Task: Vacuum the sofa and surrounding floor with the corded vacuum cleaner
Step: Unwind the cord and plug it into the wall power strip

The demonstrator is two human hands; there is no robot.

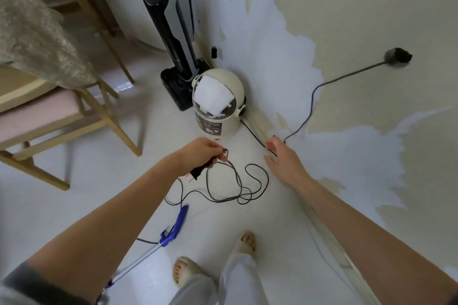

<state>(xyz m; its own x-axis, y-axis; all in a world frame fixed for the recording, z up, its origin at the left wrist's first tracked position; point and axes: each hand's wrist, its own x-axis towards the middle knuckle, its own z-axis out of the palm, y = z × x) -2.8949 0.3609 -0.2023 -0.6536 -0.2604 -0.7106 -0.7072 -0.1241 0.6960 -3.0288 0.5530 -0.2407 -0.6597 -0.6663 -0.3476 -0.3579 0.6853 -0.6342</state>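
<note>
**Beside the cream canister, a loose cord waits to be plugged in**

Just in front of the cream canister, which stands against the patchy wall, the left hand pinches the black power cord close behind its plug; the prongs point down toward the floor. To the right of the canister, the right hand hangs with fingers spread and relaxed, holding nothing, its fingertips near a thinner lead running along the skirting. Below the canister, the cord lies in slack loops on the white floor, and further back toward the person's feet leans the blue-handled vacuum wand on its metal tube.

The cord looks thin, limp and light, and it probably tangles easily, so the rigid plug body seems the best place to hold it, fingers clear of the prongs. The wand appears stiff and fairly light; its moulded blue handle is the natural place for a grip. No sofa is in view.
</note>
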